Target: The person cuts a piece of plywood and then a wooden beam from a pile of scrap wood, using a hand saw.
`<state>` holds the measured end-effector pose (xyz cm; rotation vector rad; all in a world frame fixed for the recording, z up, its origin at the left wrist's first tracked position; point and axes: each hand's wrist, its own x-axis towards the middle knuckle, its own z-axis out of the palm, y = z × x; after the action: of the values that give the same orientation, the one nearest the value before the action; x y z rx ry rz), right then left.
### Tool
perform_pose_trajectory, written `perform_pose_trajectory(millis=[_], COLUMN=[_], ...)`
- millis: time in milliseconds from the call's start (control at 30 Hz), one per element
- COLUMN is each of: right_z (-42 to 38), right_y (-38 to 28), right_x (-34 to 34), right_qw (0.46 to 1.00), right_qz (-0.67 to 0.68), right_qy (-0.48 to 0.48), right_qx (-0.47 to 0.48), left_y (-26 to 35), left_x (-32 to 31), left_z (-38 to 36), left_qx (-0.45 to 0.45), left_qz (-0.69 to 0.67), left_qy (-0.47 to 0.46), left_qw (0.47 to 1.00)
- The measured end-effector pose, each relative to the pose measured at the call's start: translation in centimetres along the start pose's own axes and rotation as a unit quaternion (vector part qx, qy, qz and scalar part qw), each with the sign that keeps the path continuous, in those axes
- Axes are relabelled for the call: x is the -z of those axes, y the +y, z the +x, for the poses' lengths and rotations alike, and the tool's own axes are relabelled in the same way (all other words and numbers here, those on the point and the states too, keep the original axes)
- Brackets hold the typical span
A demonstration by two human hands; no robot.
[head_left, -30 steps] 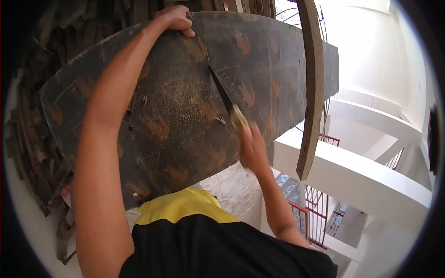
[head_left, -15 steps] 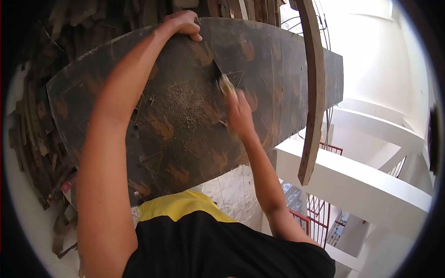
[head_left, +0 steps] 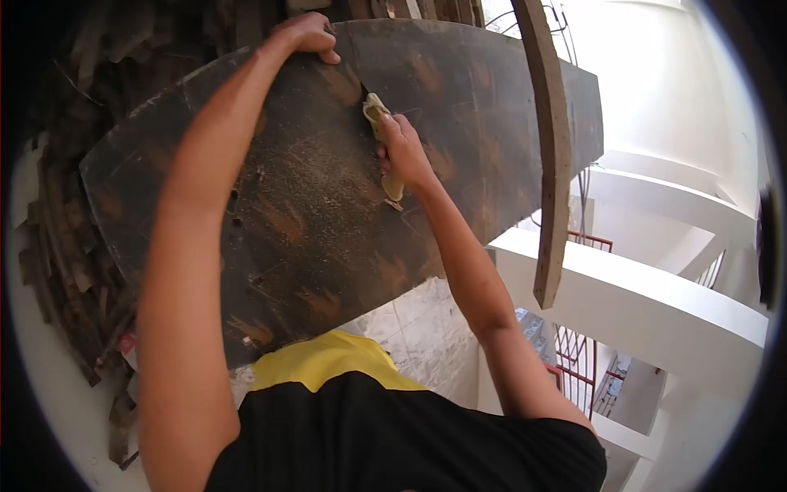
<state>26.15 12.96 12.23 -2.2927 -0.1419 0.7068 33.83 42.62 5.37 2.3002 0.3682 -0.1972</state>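
Observation:
A large dark board [head_left: 459,131] with orange-brown flame-like marks lies in front of me, sawdust scattered over its middle. My left hand [head_left: 307,34] is closed over the board's far edge, beside a thin line that runs across the board from there. At the near end of that line, my right hand [head_left: 402,152] is wrapped around the pale, worn handle of a handsaw [head_left: 375,107]. Only a small dark bit of the blade shows past the handle; the rest is hidden at the board.
Stacked wood pieces [head_left: 57,221] fill the left side and the far edge. A long wooden beam [head_left: 553,164] crosses over the board's right part. To the right and below are a white ledge [head_left: 623,283], red railings [head_left: 578,353] and stairs.
My right hand has moved slightly up and left with the handsaw, and less of the blade shows. My left hand keeps its hold on the edge. The whole view has shifted a little.

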Motion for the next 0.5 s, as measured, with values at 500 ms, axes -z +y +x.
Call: perform_pose_trajectory(millis=[500], right_z=[-0.9], right_y=[-1.0], right_x=[-0.2], right_qw=[0.991], right_qz=[-0.084], right_qy=[0.039], right_qx=[0.092], left_y=[-2.0], left_x=[-1.3], left_z=[1.4], left_qx=[-0.036], left_qz=[-0.006], left_qy=[0.077], left_qw=[0.996])
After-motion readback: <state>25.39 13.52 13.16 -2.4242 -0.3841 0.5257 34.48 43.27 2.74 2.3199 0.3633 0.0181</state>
